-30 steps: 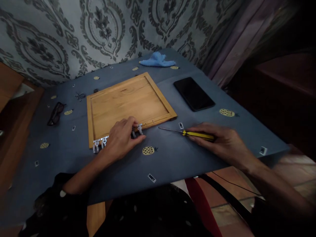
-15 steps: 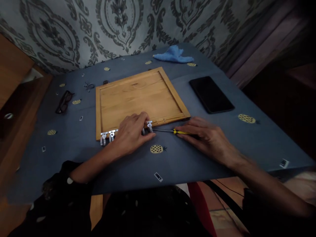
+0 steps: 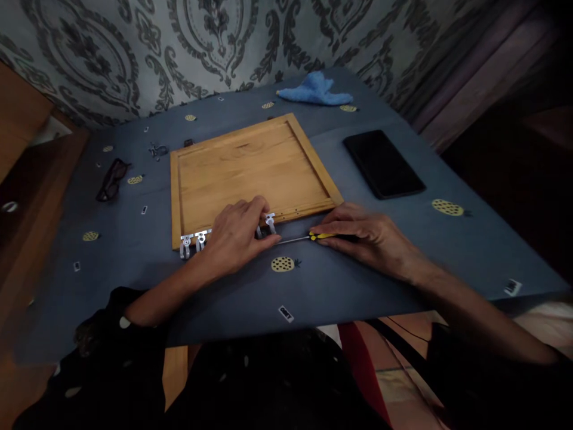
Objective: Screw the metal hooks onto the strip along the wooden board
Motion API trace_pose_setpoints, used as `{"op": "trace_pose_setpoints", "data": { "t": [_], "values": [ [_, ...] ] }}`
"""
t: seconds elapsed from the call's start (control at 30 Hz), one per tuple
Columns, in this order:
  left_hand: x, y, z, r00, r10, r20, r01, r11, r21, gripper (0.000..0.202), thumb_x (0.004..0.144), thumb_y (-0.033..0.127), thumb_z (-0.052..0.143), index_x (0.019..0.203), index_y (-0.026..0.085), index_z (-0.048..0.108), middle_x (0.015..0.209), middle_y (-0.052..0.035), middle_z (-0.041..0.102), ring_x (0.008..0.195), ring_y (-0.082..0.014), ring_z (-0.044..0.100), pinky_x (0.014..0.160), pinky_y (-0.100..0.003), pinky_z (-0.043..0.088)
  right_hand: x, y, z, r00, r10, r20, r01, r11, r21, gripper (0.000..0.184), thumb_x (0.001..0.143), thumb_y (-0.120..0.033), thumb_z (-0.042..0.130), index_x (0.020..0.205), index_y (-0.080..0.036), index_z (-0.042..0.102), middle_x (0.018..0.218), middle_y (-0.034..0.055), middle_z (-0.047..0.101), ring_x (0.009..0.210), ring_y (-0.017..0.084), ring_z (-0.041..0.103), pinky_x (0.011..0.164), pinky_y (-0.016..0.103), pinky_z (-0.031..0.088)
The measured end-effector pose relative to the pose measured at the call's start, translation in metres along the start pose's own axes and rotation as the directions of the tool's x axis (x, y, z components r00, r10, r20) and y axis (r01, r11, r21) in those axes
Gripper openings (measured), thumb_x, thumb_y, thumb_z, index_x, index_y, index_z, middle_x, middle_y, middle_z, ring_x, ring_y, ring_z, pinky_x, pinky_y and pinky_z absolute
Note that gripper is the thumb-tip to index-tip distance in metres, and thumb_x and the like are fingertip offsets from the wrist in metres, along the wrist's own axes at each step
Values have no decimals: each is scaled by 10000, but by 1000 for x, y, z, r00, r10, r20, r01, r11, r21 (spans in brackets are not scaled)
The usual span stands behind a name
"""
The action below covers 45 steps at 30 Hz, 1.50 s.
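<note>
A square wooden board with a raised frame lies on the blue cloth. Along its near edge sits a metal hook rail. My left hand rests on the middle of the rail, fingers curled over it. My right hand is closed round a yellow-handled screwdriver. The thin shaft points left and lies low over the cloth, its tip close to my left fingertips and the rail's right end.
A black phone lies right of the board. A blue rag sits at the back by the patterned wall. Dark glasses and small metal parts lie at left. The table edge runs close in front of me.
My right hand has slid the screwdriver left, from the cloth right of the board to the rail's right end. My left hand has stayed on the rail. The view shifted slightly.
</note>
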<state>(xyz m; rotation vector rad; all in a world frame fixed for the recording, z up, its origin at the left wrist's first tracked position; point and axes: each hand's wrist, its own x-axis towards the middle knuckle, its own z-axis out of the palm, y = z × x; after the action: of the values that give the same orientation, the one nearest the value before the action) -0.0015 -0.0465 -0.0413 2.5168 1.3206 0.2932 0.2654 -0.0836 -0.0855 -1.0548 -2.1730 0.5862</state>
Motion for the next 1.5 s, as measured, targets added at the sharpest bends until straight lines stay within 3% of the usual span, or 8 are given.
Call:
{"op": "trace_pose_setpoints", "data": {
  "t": [0.17,0.43,0.63,0.9,1.13,1.3,1.4,1.5],
  "values": [
    [-1,-1,1,1000,7,-17,-7,1000,-10,371,828,362,759,1045,194,508,1043,-55,694,978,-235,648,848,-366,492,-7,-2,-9,999,5,51,-8,998,60,184,958,-306,642,1074,-287,783,946,54,742,909,210,687,789,359,574],
    [1,3,-2,999,-30,12,31,999,-32,370,811,323,769,1041,192,511,1052,-60,700,1001,-240,654,870,-383,500,-8,-9,4,995,59,-80,-70,986,-149,217,986,-316,577,1069,-258,769,940,73,731,907,243,669,774,393,561],
    [0,1,0,1000,-12,-15,11,999,-34,379,811,339,768,1052,192,515,1041,-58,700,980,-235,659,859,-380,507,6,-12,16,999,-29,-26,25,992,-121,219,994,-279,571,1081,-236,767,884,72,701,884,228,655,768,368,539],
    [0,-2,1,999,-1,-42,-1,999,-46,400,795,375,773,1059,208,523,1027,-38,703,965,-232,666,833,-370,508,13,-5,5,986,-148,74,150,989,-11,209,997,-279,578,1060,-241,774,937,78,717,896,209,655,808,372,531],
    [1,-2,1,999,-10,-38,8,999,-45,374,796,354,767,1039,208,523,1028,-38,700,964,-231,662,815,-362,502,-3,-4,-10,993,-75,87,79,996,-34,201,997,-293,581,1081,-252,758,984,75,728,943,223,668,818,386,552],
    [0,-3,2,999,13,-45,-15,999,-43,374,801,339,766,1045,198,520,1032,-40,696,961,-220,659,818,-349,497,-14,-13,-17,1000,-2,13,5,975,-221,227,995,-306,571,1135,-239,737,1014,103,726,937,271,655,798,443,551],
    [-1,-3,2,998,18,-56,-20,999,-33,365,804,338,763,1042,198,525,1023,-35,696,950,-211,657,805,-338,492,-12,-29,-8,992,-79,-98,46,953,-300,194,978,-274,605,1119,-224,728,1022,110,731,921,269,647,827,456,545],
    [-2,-3,2,997,26,-66,-28,999,-33,369,801,341,767,1045,198,529,1024,-37,698,947,-209,658,803,-335,494,-4,-47,14,987,-147,-67,123,954,-274,179,1003,-222,557,1075,-208,720,938,72,733,842,218,642,736,380,565]
  ]
}}
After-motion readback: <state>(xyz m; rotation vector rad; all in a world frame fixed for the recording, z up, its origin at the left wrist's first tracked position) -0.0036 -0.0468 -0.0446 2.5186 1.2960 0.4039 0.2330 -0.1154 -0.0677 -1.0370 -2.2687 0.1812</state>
